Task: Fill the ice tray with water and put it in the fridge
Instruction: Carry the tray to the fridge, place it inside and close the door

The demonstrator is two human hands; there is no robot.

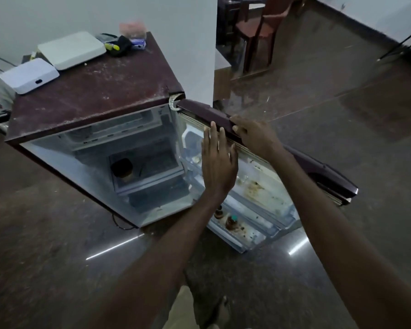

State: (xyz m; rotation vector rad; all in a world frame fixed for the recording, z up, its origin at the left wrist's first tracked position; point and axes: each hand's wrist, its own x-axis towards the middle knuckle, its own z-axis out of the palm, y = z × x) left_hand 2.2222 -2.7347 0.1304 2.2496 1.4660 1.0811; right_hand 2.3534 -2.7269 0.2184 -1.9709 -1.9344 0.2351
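**Both hands at the open fridge door**

Your right hand (pixel 254 136) curls its fingers (pixel 238 127) over the top edge of the maroon door (pixel 199 109), clamped on it. Your left hand (pixel 217 162) is flat, fingers straight and close together, by the door's stained white plastic liner; whether it touches cannot be told. The boxy fridge (pixel 93 96), its top scuffed and dusty, stands on the polished dark floor (pixel 342 115) beside a white wall (pixel 188 43).

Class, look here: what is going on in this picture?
A person stands at a small fridge with its door swung open. The right hand grips the door's top edge. The left hand is held flat and empty, fingers straight, by the door's inner side.
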